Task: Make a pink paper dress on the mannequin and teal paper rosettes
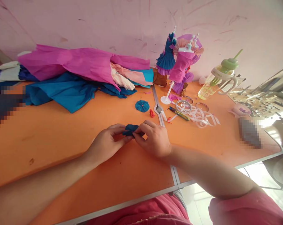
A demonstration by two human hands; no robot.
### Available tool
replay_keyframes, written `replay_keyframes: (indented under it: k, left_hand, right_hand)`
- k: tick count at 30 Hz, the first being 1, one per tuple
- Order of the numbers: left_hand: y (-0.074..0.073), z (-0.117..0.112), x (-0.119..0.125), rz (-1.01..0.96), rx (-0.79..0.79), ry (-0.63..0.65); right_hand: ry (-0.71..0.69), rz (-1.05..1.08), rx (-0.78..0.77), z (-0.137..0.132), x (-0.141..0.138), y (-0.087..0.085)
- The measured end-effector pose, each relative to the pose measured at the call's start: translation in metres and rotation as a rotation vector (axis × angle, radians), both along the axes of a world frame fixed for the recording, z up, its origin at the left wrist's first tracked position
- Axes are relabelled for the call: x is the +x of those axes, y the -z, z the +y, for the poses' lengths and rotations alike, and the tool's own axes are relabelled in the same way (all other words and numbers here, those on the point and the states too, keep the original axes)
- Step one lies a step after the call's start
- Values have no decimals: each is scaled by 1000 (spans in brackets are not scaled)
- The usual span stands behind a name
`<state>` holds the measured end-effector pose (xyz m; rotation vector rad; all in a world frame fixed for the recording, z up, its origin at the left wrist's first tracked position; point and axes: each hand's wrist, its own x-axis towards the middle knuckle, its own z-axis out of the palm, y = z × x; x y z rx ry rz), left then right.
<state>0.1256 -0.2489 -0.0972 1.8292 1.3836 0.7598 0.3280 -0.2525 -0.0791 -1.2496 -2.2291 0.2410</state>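
Note:
Between both hands is a small piece of blue crepe paper (131,128), held just above the orange table. My left hand (108,139) grips its left side between thumb and fingers. My right hand (154,137) pinches the right side, with the fingers curled over it. Just beyond the hands lies a round pleated blue paper rosette (142,106). Beside it sits a small crumpled red piece (152,113). A utility knife (179,113) with a green and yellow handle lies to the right, near tangled pale ribbon (203,117).
Large sheets of magenta crepe paper (85,62) and blue crepe paper (62,92) are piled along the wall at the left. Small dress stands with paper dresses (182,65) rise at the back right, near a clear bottle with a green lid (216,78). A grey strip (157,101) crosses the orange table (73,131).

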Motion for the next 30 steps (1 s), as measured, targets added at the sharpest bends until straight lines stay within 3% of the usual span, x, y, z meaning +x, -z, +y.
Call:
replay_keyframes:
  k: [15,22,27,30]
  left_hand:
    - [-2,-2,4,91,36,-7]
    - [-5,-6,4,67,21,62]
    - [-8,-3,-6,-75,146,-34]
    - [-7,1,-10,77,330,-25]
  right_hand:
    - [93,-94,25,6,0,3]
    - [110,-84,-14,13,3,2]
    - [-36,-193,-125,20,9,7]
    - [-127,-263,-143,21,10,9]
